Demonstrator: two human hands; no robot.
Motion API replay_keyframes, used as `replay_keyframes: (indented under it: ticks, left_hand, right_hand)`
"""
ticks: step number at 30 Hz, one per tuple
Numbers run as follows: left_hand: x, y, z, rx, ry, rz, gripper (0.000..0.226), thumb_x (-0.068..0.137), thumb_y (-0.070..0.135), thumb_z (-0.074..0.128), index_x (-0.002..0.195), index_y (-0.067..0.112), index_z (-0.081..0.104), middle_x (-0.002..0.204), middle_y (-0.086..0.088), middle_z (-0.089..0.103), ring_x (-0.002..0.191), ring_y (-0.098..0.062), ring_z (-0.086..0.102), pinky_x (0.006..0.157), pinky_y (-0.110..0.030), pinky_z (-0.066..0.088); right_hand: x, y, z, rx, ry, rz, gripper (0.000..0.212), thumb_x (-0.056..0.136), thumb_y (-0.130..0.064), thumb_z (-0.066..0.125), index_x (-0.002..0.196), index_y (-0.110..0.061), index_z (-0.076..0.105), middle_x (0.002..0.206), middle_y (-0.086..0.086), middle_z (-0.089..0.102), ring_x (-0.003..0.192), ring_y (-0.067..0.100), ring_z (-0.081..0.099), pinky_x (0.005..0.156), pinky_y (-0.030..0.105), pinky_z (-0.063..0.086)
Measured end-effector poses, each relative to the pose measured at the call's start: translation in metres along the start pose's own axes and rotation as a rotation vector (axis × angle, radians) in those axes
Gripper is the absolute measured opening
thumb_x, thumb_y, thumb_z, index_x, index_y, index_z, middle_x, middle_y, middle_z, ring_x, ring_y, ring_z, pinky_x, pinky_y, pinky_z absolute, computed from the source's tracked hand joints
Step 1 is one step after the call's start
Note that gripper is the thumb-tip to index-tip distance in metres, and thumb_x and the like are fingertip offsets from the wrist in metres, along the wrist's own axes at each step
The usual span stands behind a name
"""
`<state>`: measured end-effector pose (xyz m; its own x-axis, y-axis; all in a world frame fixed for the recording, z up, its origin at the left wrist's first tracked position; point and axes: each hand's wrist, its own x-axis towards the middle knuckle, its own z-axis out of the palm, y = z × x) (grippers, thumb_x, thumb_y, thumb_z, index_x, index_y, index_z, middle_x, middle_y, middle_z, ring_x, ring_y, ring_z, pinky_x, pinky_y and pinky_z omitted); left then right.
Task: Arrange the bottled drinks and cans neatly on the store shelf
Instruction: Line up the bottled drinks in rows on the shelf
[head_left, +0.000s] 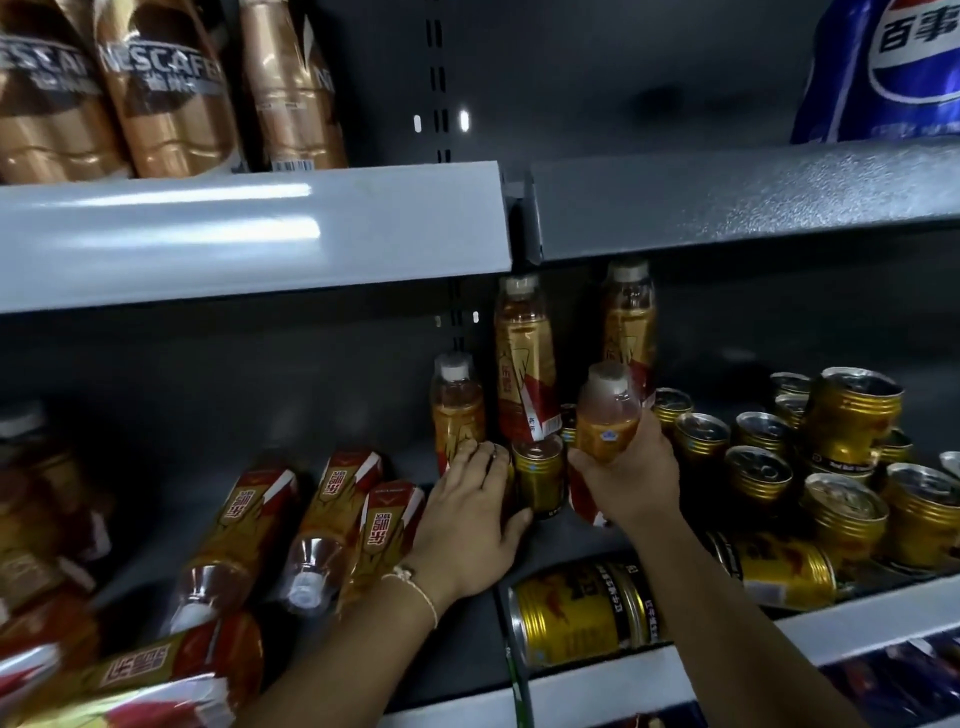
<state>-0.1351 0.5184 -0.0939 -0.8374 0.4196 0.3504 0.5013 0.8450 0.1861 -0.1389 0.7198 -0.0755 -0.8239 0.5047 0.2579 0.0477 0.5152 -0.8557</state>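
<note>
Fingers of right hand (631, 478) grip a bottle (607, 415) above the grey shelf (571, 543).

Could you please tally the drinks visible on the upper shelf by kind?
Nescafé coffee bottles: 3
Blue Pepsi-labelled drink: 1
Total: 4

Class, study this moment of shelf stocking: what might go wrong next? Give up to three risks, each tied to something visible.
1. The right hand grips a tilted bottle close to the small upright can; setting it down may topple that can.
2. The left hand reaches among the standing bottles; a nudge may tip them.
3. The gold can lying on its side at the shelf edge may roll off.
</note>
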Motion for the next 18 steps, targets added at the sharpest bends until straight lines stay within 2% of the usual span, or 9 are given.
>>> replay_keyframes:
  ticks: [5, 9, 13, 15, 18]
  left_hand:
    - [0.000, 0.001, 0.002, -0.025, 0.009, -0.007, 0.074, 0.098, 0.054, 0.037, 0.156, 0.020, 0.008, 0.164, 0.003, 0.004, 0.149, -0.013, -0.009, 0.115, -0.029, -0.003]
    - [-0.001, 0.002, 0.001, -0.036, 0.014, -0.015, 0.074, 0.097, 0.047, 0.043, 0.156, 0.019, 0.009, 0.164, 0.000, 0.007, 0.150, -0.016, -0.006, 0.120, -0.032, 0.003]
    - [0.000, 0.001, -0.007, -0.079, -0.016, -0.029, 0.072, 0.097, 0.041, 0.048, 0.156, 0.018, 0.014, 0.163, -0.002, 0.012, 0.151, -0.018, -0.002, 0.122, -0.035, 0.007]
    - [0.001, 0.002, -0.014, -0.098, -0.047, -0.034, 0.071, 0.096, 0.039, 0.050, 0.156, 0.017, 0.017, 0.163, -0.003, 0.014, 0.151, -0.018, 0.000, 0.123, -0.036, 0.010]
    - [-0.001, 0.001, -0.032, -0.151, -0.080, -0.056, 0.064, 0.096, 0.036, 0.052, 0.152, 0.018, 0.028, 0.161, -0.005, 0.021, 0.150, -0.022, 0.010, 0.121, -0.034, 0.016]
  right_hand:
    - [-0.003, -0.003, -0.003, 0.071, 0.068, -0.064, 0.080, 0.067, -0.044, 0.087, 0.133, -0.028, 0.045, 0.121, 0.001, 0.058, 0.108, 0.020, 0.058, 0.088, 0.034, 0.047]
    - [-0.009, -0.013, -0.008, 0.183, 0.034, -0.147, 0.081, 0.064, -0.047, 0.088, 0.133, -0.032, 0.049, 0.123, -0.003, 0.059, 0.113, 0.018, 0.058, 0.098, 0.046, 0.052]
    - [-0.017, -0.023, -0.013, 0.254, -0.040, -0.217, 0.076, 0.062, -0.051, 0.087, 0.127, -0.031, 0.052, 0.123, -0.002, 0.059, 0.113, 0.019, 0.059, 0.094, 0.047, 0.054]
    - [-0.021, -0.030, -0.016, 0.271, -0.082, -0.253, 0.064, 0.061, -0.053, 0.085, 0.114, -0.038, 0.055, 0.117, -0.005, 0.062, 0.107, 0.015, 0.062, 0.085, 0.040, 0.056]
    - [-0.025, -0.043, -0.017, 0.354, -0.146, -0.240, 0.050, 0.056, -0.057, 0.084, 0.096, -0.042, 0.059, 0.098, -0.015, 0.071, 0.088, 0.001, 0.068, 0.068, 0.020, 0.054]
